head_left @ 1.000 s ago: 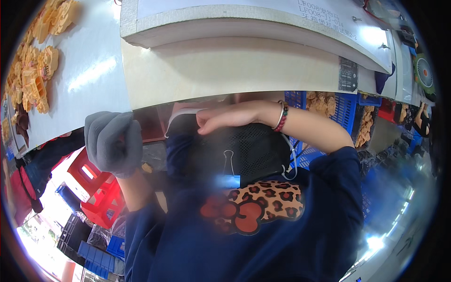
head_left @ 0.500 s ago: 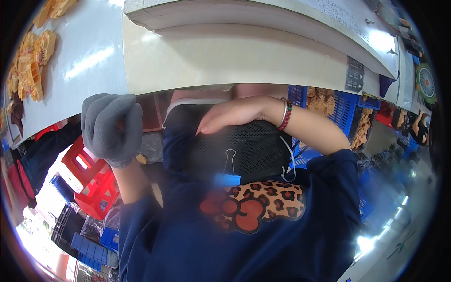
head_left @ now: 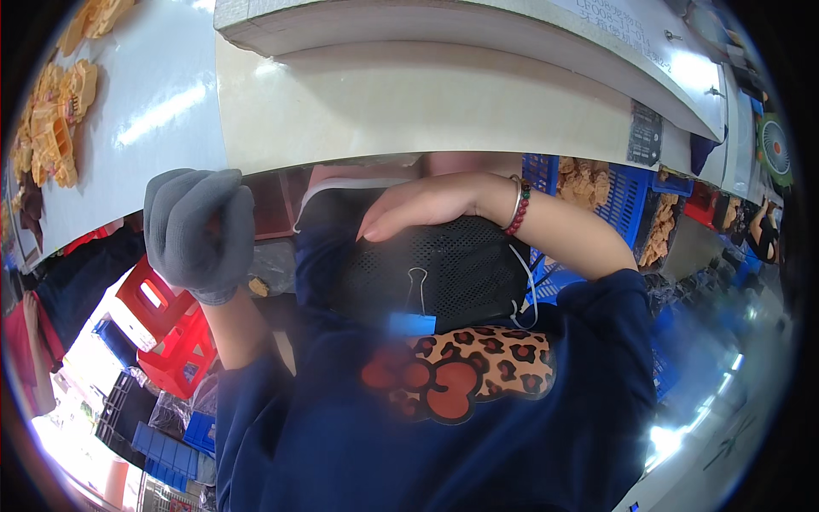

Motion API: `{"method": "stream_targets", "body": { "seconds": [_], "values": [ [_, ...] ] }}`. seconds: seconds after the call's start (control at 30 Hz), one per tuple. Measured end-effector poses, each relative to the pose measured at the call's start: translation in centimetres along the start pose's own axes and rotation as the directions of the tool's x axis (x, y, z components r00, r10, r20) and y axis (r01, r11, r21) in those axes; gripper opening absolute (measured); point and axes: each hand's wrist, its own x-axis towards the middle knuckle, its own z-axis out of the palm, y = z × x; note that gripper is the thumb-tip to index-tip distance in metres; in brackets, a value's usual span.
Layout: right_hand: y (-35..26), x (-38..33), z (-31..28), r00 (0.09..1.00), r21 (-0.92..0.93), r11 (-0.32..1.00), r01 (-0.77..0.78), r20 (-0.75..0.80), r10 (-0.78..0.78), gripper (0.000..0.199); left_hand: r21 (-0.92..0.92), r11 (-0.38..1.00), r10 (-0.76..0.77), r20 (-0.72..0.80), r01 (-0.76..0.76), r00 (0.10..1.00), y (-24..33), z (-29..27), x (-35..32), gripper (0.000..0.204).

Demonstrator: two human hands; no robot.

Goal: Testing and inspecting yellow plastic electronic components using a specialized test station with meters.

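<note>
My left hand (head_left: 200, 235), in a grey knit glove, is raised beside the near edge of the table. Its fingers are curled into a loose fist, and nothing shows in it. My bare right hand (head_left: 418, 207) lies across my lap, fingers stretched out together and pointing left. It rests at the upper edge of a black mesh piece (head_left: 401, 256) with white cords; the fingertips partly hide behind the palm. A blue clip (head_left: 413, 324) with a wire loop sits at the mesh's lower edge. A beaded bracelet (head_left: 518, 213) circles my right wrist.
A pale table (head_left: 409, 102) spans the front, with a long white box-like ledge (head_left: 444, 30) on it. Tan moulded parts (head_left: 55, 124) are piled at far left. Red stools (head_left: 171, 333) stand at left; blue crates (head_left: 625, 200) holding tan parts stand at right.
My left hand has shifted very slightly left, still curled. My right hand stays on the mesh. At the far left, another person's arm has come into clearer view.
</note>
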Motion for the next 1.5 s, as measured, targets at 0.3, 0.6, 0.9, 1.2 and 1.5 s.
{"method": "stream_targets", "body": {
  "seconds": [0.3,0.6,0.9,1.2,1.5],
  "values": [
    [0.7,0.2,-0.1,1.0,0.031,0.999,0.014,-0.005,-0.014,0.055,0.008,1.0,0.003,0.021,-0.003,1.0,0.1,0.1,0.1,0.026],
    [-0.6,0.9,-0.7,0.993,0.123,0.99,0.064,0.092,-0.076,0.044,0.064,0.998,-0.011,0.005,0.011,1.0,-0.3,-1.5,1.0,0.025],
    [-0.1,0.0,-1.3,0.995,0.108,0.993,0.052,0.075,-0.06,0.039,0.003,0.995,0.098,-0.079,-0.098,0.992,-0.9,-0.9,2.2,0.019],
    [-0.8,-0.2,-1.7,0.995,0.18,0.983,0.022,0.093,-0.039,0.038,0.025,0.998,0.053,-0.124,-0.05,0.991,-0.5,-1.6,2.4,0.018],
    [0.5,-0.2,-2.2,0.997,0.104,0.994,0.043,0.053,-0.049,0.037,0.009,0.998,0.057,-0.074,-0.057,0.996,-0.6,-1.2,3.1,0.018]
  ]
}}
